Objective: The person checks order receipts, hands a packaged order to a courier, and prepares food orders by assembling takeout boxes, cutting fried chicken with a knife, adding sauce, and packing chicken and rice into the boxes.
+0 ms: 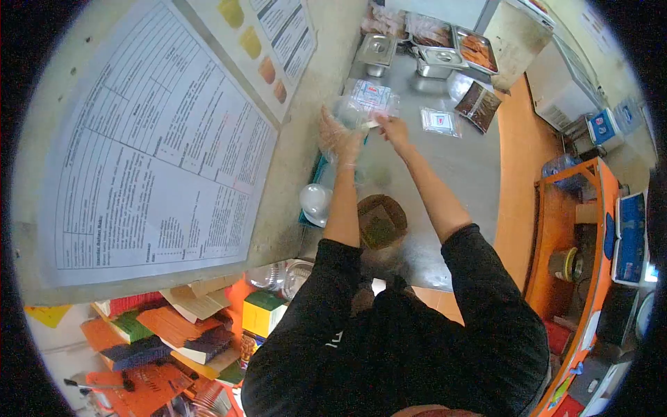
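Note:
My left hand [339, 141] is inside a clear plastic glove, raised over the left side of the steel table, with its fingers stretched out and apart. My right hand [394, 131] is bare and closed in a pinch on a small white piece [373, 124] between the two hands; its kind is too small to tell. Just beyond the hands lies a clear plastic packet with printed red and blue marks [370, 96]. A second printed clear packet [440, 121] lies to the right, beside a bag of dark brown contents [478, 106].
Lidded steel containers [378, 50] and a tray of orange-brown food [476, 50] stand at the table's far end. White round bowls or lids [315, 200] sit by the left wall. A round brown item [381, 221] lies below my forearms. An orange shelf [566, 236] stands right.

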`<state>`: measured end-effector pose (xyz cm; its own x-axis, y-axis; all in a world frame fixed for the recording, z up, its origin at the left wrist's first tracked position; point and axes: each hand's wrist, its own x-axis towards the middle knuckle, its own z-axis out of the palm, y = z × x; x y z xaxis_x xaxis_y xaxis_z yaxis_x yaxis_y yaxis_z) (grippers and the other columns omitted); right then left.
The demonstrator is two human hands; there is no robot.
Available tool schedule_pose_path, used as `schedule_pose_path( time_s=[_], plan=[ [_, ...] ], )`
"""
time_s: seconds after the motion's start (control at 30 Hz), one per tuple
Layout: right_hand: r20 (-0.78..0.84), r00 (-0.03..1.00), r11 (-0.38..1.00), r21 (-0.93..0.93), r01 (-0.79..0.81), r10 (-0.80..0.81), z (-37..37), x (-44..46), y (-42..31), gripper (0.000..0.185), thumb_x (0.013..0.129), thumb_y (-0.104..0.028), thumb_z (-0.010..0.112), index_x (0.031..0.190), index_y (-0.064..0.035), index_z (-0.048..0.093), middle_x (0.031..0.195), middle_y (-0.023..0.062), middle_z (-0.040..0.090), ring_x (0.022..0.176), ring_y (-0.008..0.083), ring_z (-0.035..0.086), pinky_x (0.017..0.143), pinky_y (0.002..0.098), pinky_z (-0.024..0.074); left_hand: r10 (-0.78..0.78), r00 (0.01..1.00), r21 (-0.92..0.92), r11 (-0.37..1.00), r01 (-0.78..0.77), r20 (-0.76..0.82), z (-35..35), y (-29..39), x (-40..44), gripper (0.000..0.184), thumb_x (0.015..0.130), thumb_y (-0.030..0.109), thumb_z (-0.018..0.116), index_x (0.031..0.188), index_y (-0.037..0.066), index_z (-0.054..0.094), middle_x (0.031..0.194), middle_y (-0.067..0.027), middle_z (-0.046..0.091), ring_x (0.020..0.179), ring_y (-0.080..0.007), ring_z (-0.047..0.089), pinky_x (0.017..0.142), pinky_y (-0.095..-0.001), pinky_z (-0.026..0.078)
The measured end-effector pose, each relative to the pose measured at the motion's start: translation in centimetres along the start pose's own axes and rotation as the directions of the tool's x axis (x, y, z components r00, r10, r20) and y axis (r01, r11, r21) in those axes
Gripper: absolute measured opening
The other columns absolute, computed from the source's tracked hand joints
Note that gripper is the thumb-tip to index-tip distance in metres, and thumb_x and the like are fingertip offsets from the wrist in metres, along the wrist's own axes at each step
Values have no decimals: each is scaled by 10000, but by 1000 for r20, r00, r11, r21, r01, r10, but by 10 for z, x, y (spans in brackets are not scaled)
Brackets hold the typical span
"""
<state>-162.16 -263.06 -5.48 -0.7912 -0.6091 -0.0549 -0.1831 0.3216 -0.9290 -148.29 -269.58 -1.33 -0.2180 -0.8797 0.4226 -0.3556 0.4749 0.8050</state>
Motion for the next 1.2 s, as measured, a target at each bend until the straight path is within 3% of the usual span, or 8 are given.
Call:
schedule_pose_path(
  time_s=[0.07,0.17,0.23,0.47,0.6,0.77,1.03,1.2],
  plan=[
    [-15,980,946,-267,187,-198,12,5,9,586,771,-552,437,735,4,617,718,176,617,682,297,599,626,393,447,-102,992,59,993,98,76,-5,7,-4,1121,448,240,800,1340,89,138,1285,-235,313,1207,-395,264,1007,-456,205],
    [542,815,828,-540,151,204,-32,-47,-19,752,672,-666,503,956,25,589,853,187,618,719,317,609,676,395,467,-209,962,180,967,178,174,-5,7,-7,1157,451,273,813,1344,85,101,1303,-235,282,1224,-395,229,1020,-457,167],
    [649,741,789,-540,292,170,-66,-132,-37,920,564,-704,570,1169,-19,465,1138,233,497,1066,320,480,890,407,377,-174,965,266,957,119,196,-7,11,-7,1179,461,309,817,1347,76,75,1328,-224,244,1241,-389,196,1028,-463,136],
    [391,907,801,-588,115,157,-95,-259,39,167,653,-111,570,760,12,604,746,204,598,731,360,587,616,428,474,328,943,-133,938,-319,53,-29,131,-46,941,610,339,742,1317,33,201,1319,-190,266,1211,-338,260,1019,-442,162],
    [161,958,910,-381,-160,236,-183,-343,41,157,664,-32,516,776,59,577,692,199,595,598,282,612,555,378,489,454,832,-669,730,-141,319,-46,238,-148,728,696,211,683,1278,38,282,1313,-162,290,1204,-280,285,1027,-412,193],
    [-317,815,866,49,-497,485,-293,-541,82,185,695,3,473,854,57,551,662,178,598,528,220,614,470,315,496,614,340,-686,509,520,713,-63,340,-350,547,740,115,653,1219,73,391,1288,-86,355,1217,-239,292,1007,-380,275],
    [-745,108,679,526,-512,658,-345,-1007,141,209,737,-27,443,898,49,553,634,164,593,486,206,608,408,298,489,804,-503,-797,514,318,318,-213,448,-733,571,705,251,697,1189,81,447,1188,-123,437,1163,-254,375,973,-358,305],
    [-614,-293,573,789,-221,733,-326,-1221,173,177,714,-4,448,795,91,573,586,166,586,440,209,594,384,300,490,729,-684,-756,452,474,6,-293,495,-910,657,699,273,702,1225,39,386,1234,-132,378,1182,-259,347,999,-352,279]
  ],
)
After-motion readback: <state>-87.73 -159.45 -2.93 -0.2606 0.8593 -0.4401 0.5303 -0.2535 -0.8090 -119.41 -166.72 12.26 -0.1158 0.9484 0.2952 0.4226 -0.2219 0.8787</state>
